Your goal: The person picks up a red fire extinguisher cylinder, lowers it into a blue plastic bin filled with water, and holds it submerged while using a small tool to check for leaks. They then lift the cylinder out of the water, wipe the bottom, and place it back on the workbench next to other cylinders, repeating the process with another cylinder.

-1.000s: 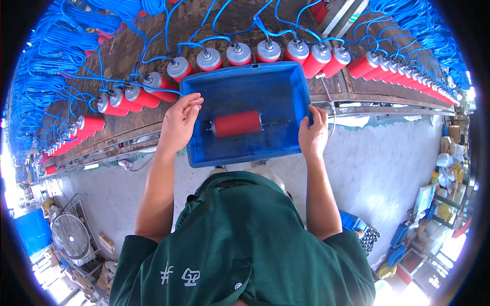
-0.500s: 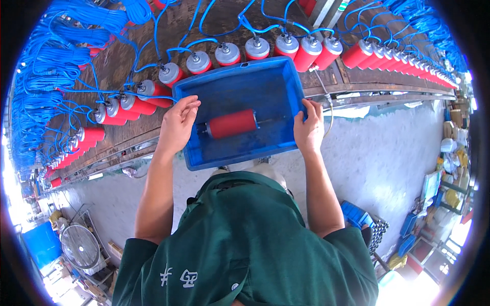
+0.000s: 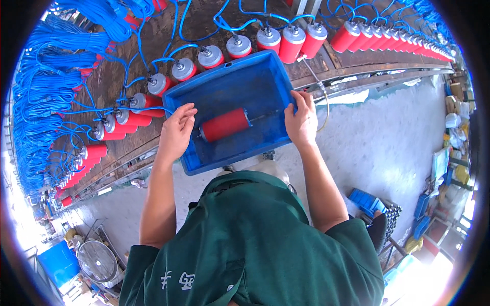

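A blue plastic crate [image 3: 232, 158] sits in front of me against the bench edge, slightly turned. Inside lies one red cylinder [image 3: 224, 125] on its side, with dark fittings at its ends. At the crate's left wall is my left hand [image 3: 178, 131], its fingers curled over the rim; the wall under the palm is hidden. My right hand [image 3: 301, 120] grips the opposite wall, thumb toward the inside. Just behind the crate stand several red cylinders with silver caps [image 3: 210, 56], each joined to a blue cable.
Brown boards top the bench [image 3: 352, 69], where long rows of red cylinders [image 3: 347, 36] run both ways. Coiled blue cables [image 3: 46, 109] pile up at the left. A thin hose [image 3: 324, 109] hangs from the bench edge. Round fan-like grille [image 3: 97, 261] stands lower left; blue bins [image 3: 368, 202] lower right.
The whole view has turned and shifted a little. Both hands stay on the crate, which keeps its place against the bench, and the red cylinder still lies inside.
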The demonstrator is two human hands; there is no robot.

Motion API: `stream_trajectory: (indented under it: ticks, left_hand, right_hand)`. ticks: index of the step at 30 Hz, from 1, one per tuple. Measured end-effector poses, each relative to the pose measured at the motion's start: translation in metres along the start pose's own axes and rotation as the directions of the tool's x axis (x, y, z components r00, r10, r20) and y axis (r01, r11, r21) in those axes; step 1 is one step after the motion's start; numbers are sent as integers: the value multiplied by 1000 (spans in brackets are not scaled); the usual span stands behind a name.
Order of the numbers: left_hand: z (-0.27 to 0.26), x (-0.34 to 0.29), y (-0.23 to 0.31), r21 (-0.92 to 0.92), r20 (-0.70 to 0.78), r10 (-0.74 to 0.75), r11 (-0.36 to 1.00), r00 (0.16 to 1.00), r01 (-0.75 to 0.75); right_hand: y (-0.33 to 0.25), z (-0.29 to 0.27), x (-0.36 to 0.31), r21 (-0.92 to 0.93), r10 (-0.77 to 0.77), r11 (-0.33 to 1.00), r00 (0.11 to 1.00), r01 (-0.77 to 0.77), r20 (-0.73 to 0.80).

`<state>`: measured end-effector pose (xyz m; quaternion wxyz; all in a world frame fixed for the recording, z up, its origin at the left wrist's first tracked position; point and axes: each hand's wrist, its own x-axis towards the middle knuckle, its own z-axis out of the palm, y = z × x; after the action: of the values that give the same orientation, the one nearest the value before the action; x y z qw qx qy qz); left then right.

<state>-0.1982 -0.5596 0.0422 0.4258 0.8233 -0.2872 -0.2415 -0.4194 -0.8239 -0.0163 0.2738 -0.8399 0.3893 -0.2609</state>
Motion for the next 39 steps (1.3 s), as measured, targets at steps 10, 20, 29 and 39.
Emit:
stream_trajectory:
  ticks: [10, 20, 29, 39]
  left_hand:
    - [-5, 4, 8, 30, -24, 29, 999, 999, -28]
    - [-4, 20, 2, 53, 73, -4, 999, 997, 0]
    - [24, 52, 1, 226, 302, 102, 958, 948, -175]
    - [81, 53, -30, 650, 536, -22, 649, 844, -395]
  right_hand:
    - [0, 0, 0, 4, 5, 1000, 1000, -6, 9]
    - [2, 1, 0, 5, -4, 1000, 1000, 4, -1]
    - [3, 1, 0, 20, 4, 1000, 1000, -4, 0]
    - [-2, -2, 0, 6, 43, 999, 999, -43, 24]
